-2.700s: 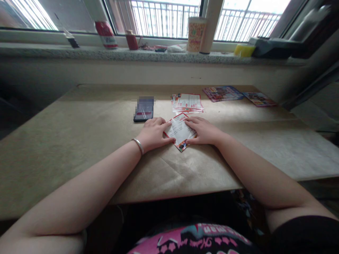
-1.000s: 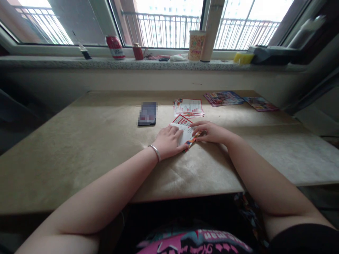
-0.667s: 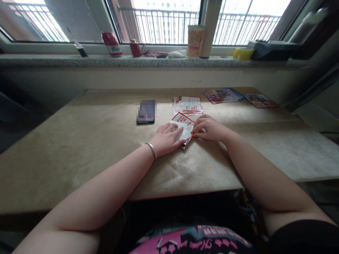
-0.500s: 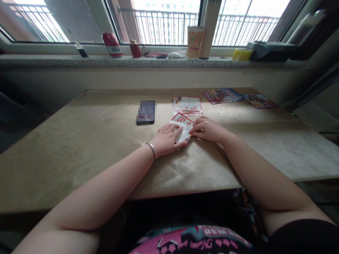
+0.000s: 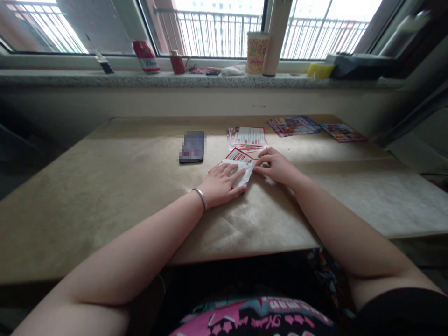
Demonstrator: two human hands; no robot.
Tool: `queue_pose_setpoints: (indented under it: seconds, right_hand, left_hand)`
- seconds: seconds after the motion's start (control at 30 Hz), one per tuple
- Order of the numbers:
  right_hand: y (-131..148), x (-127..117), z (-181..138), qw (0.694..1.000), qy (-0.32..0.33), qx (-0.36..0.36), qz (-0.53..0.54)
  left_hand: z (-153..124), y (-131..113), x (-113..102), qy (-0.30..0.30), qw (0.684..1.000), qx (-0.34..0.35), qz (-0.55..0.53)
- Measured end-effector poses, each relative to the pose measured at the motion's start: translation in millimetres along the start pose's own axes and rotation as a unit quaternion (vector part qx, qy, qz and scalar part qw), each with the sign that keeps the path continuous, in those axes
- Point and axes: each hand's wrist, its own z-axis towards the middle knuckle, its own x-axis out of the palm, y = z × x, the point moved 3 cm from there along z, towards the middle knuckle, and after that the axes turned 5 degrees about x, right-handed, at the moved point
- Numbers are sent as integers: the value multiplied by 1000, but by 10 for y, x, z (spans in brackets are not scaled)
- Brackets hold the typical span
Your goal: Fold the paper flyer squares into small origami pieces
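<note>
A folded leaflet [image 5: 241, 156], printed in red and black with a white folded-over part, lies at an angle on the table. My left hand [image 5: 226, 183] rests flat across its white part, fingers spread, with a silver bangle at the wrist. At the leaflet's right edge, my right hand [image 5: 272, 164] pinches the paper between thumb and fingertips; the exact contact is partly hidden. Just beyond is a loose stack of similar red-bordered sheets [image 5: 249, 135]. To the left of that stack lies a dark phone [image 5: 192, 147], its screen blurred.
Colourful printed booklets [image 5: 297, 125] lie at the table's [image 5: 105, 196] far right. Along the windowsill [image 5: 196, 80] behind stand a red can [image 5: 146, 57], a small red bottle [image 5: 177, 62], a patterned cup [image 5: 257, 53] and a yellow block [image 5: 320, 70].
My right hand has shifted slightly up and away along the leaflet's right edge. My left hand stays almost in place on the paper. The whole view has tilted a little.
</note>
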Motion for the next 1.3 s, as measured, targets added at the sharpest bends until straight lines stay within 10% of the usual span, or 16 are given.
queue_pose_setpoints:
  seconds: [1.3]
  right_hand:
    - [21,91,8,977,-63,167,113]
  left_hand:
    - [33,43,-32,-38,999,8,0]
